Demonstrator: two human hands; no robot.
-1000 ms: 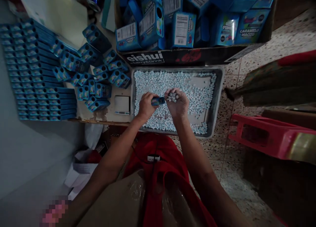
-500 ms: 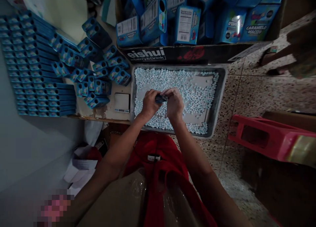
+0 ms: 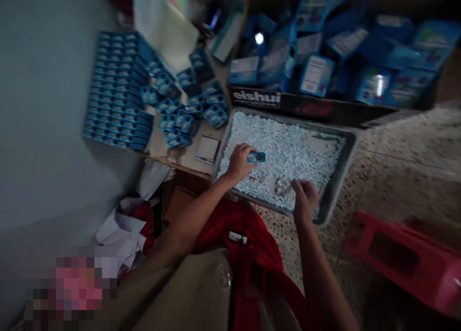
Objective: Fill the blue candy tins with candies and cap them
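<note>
In my left hand is a small blue candy box, gripped near one end, with a dark round opening on the side turned up. It is above a metal tray spread with small pale blue and white candies. My right hand is low over the tray's near right part, beside a thinly covered patch. Its thumb and fingers look apart, and I see nothing between them, though the hand is slightly blurred.
Stacked small blue boxes stand at left, with loose ones beside them. A white scale adjoins the tray. Behind is a carton of larger blue boxes. A red plastic stool stands on the floor at right.
My hands have separated: the right has moved from beside the box toward the tray's near right part. The left still holds the box, its opening now showing. The whole view has shifted and tilted.
</note>
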